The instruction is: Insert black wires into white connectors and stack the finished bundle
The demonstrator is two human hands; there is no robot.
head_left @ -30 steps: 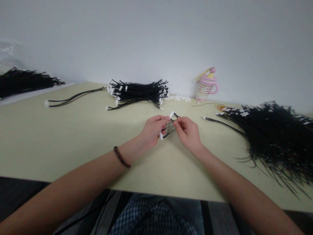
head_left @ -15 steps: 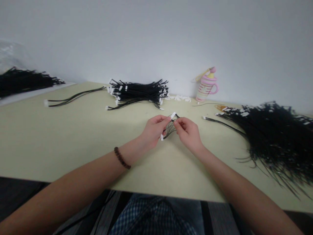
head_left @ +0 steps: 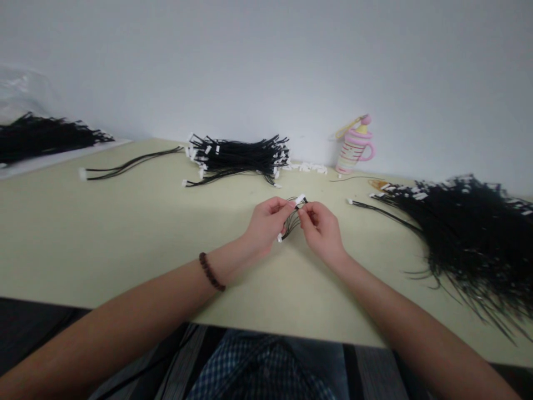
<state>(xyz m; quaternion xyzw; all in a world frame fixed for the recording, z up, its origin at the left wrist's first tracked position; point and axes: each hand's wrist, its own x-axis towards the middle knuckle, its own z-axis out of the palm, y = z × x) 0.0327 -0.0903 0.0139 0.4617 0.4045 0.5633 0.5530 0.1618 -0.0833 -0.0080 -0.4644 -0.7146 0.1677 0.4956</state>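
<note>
Both my hands meet just above the pale yellow-green table (head_left: 125, 233), near its middle. My left hand (head_left: 266, 225) pinches a small bundle of thin black wires (head_left: 291, 222) with a white connector (head_left: 300, 199) at its top end. My right hand (head_left: 322, 230) pinches the same bundle from the right, its fingertips close to the connector. A second white connector (head_left: 280, 239) hangs at the bundle's lower end. A dark bead bracelet (head_left: 211, 271) sits on my left wrist.
A big heap of black wires (head_left: 470, 222) covers the table's right side. A neater pile of wires with connectors (head_left: 237, 158) lies at the back centre, a single harness (head_left: 129, 165) left of it, another pile (head_left: 41, 136) far left. A pink striped cup (head_left: 353, 147) stands by the wall.
The upper white connector has come down a little, closer to my fingertips. Both hands stay together on the wire bundle at the same place on the table.
</note>
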